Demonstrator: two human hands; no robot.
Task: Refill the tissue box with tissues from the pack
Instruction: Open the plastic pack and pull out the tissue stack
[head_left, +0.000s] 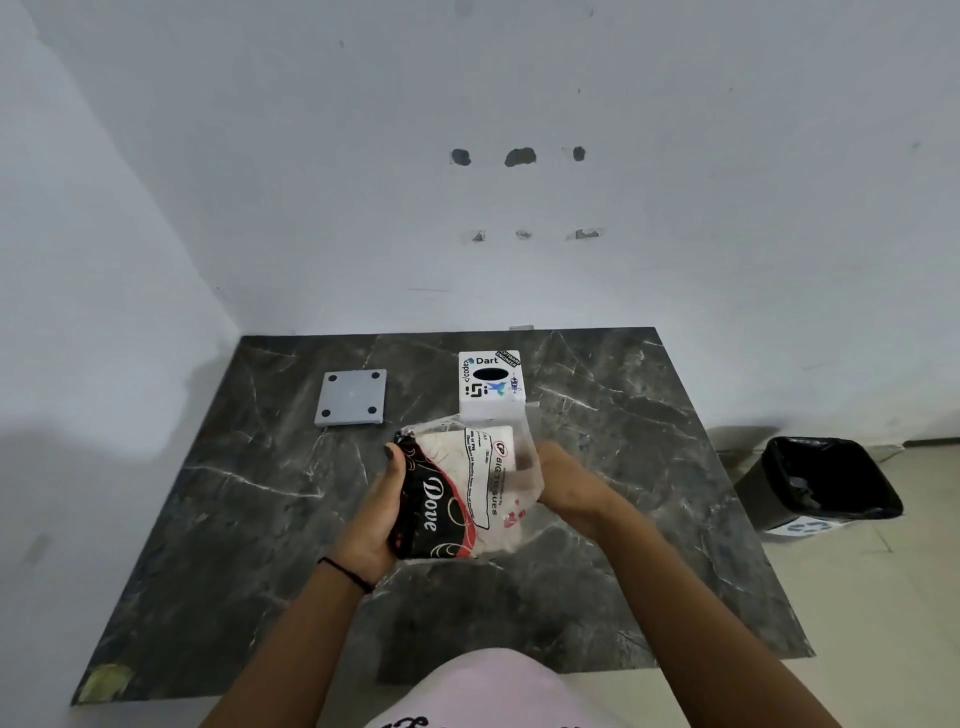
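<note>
I hold a plastic tissue pack (457, 493) with black, red and clear print above the middle of the dark marble table (249, 493). My left hand (382, 512) grips its left side, thumb on top. My right hand (563, 480) is at the pack's right end, fingers tucked into the clear wrapper. Pale tissues show through the plastic. Just behind the pack stands the white tissue box (491, 384), covered in stickers, with a black oval slot on top. No tissue sticks out of the slot.
A grey square plate (352, 397) with four dark dots at its corners lies left of the box. A black bin (826, 483) with a liner stands on the floor to the right of the table. White walls close in behind and to the left.
</note>
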